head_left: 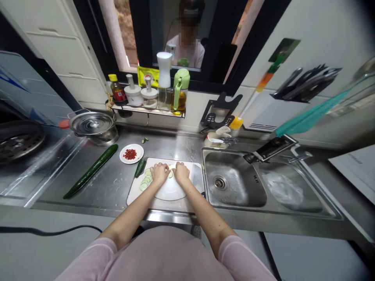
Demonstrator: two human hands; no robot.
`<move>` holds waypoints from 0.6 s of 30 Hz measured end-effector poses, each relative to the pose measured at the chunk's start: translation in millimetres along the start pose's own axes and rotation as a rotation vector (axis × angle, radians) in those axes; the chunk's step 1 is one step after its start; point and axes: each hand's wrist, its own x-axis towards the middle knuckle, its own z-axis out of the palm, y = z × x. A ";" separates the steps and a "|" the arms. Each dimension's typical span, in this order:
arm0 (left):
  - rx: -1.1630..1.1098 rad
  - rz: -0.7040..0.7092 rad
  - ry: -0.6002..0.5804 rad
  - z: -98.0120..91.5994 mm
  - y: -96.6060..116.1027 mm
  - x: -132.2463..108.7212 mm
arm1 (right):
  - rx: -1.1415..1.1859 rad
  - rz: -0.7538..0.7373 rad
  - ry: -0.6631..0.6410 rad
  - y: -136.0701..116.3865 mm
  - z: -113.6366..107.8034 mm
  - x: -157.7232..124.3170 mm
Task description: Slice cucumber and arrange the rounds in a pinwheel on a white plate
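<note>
A white plate (170, 191) rests on the cutting board (137, 196), in front of my body. Over its far part, my left hand (159, 173) and my right hand (181, 171) face each other with bent fingers. Pale green cucumber slices (170, 174) show between the fingertips of both hands, which are closed on them; the exact grip is small and partly hidden. More cucumber slices (145, 181) overlap in a row on the board, left of my left hand. A dark green cucumber piece (140, 168) lies at the board's left edge. A knife (198, 179) lies at its right side.
Further left lie a whole cucumber (91, 171) and a small plate (122, 157) of chopped red bits. A lidded pot (102, 134) stands behind them. The sink (234, 199) is on the right, with a faucet (272, 150). A condiment shelf (152, 110) hangs behind.
</note>
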 end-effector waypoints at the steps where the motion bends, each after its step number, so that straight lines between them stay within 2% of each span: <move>1: 0.003 0.000 0.001 0.0 -0.2 -0.1 | 0.005 0.008 0.003 2.1 -0.6 -0.4; 7: 0.000 0.005 0.016 0.0 -0.3 -1.8 | 0.028 0.026 0.032 10.6 -1.0 -5.4; 18: 0.004 0.005 0.015 -1.9 1.4 -3.1 | 0.022 0.037 0.025 11.1 1.7 -7.0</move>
